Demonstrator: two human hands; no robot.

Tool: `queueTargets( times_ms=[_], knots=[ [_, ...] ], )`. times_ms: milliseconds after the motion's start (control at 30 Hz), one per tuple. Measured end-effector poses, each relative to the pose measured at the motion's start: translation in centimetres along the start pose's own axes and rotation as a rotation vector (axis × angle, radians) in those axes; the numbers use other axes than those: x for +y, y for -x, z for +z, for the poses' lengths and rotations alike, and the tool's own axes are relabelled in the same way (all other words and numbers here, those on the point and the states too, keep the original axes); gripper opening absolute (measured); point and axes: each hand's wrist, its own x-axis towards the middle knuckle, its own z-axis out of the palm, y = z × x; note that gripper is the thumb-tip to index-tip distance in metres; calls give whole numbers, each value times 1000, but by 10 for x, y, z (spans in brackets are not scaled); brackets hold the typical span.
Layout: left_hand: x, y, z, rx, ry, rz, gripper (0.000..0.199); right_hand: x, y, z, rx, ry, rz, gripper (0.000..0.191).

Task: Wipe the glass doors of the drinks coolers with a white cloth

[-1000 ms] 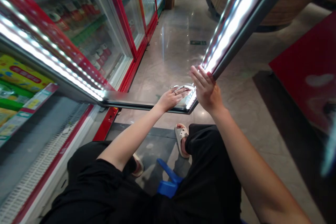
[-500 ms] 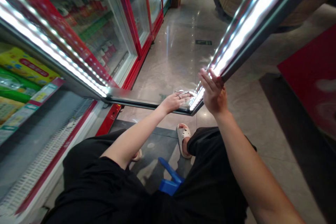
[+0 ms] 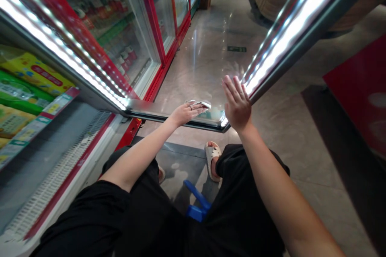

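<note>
A glass fridge door [image 3: 150, 107], edged with bright light strips, stands swung out in front of me. Near its lower edge my left hand [image 3: 184, 113] presses a crumpled white cloth [image 3: 199, 104] against the glass; a ring shows on one finger. My right hand [image 3: 237, 104] lies flat with fingers stretched over the lit right frame [image 3: 268, 60] of the door, close to the bottom corner. It holds nothing that I can see.
To the left, yellow and green packages [image 3: 33, 72] sit on a fridge shelf above a white grille [image 3: 57, 180]. Red-framed fridges [image 3: 157, 28] line the aisle beyond. A blue plastic object [image 3: 196, 204] is between my legs. A red panel [image 3: 358, 92] stands at right.
My left hand has slid leftward along the bottom of the glass with the cloth, away from the corner. My right hand has shifted slightly left, its fingers now more over the glass.
</note>
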Motion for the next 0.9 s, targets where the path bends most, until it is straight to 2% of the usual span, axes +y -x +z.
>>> queueTargets(
  times_ms=[67, 167, 267, 367, 500, 600, 700, 800, 900],
  knots=[
    [-7, 10, 0, 28, -14, -27, 57, -5, -2, 2, 3, -26, -1, 87],
    [-6, 14, 4, 53, -23, -56, 58, -7, -3, 7, 48, -39, -4, 88],
    [-3, 12, 10, 9, -12, -40, 59, -7, -3, 11, 92, -54, -26, 89],
    [-11, 17, 12, -32, -4, -4, 56, -10, -2, 10, 80, -61, 3, 87],
    [-26, 27, 3, 63, -38, -11, 58, -18, -2, 9, 70, -35, 52, 89],
    [-27, 29, -2, 126, -67, -44, 60, -25, -4, 12, 66, -58, -10, 90],
    [-28, 35, 1, 78, -58, -16, 59, -30, -7, 17, 20, -102, -100, 89],
    [-36, 50, 4, 21, -49, 7, 57, -36, -10, 25, -36, -89, -121, 89],
    [-47, 66, -2, 16, -52, -18, 58, -41, -13, 32, -68, -58, -139, 89]
  ],
)
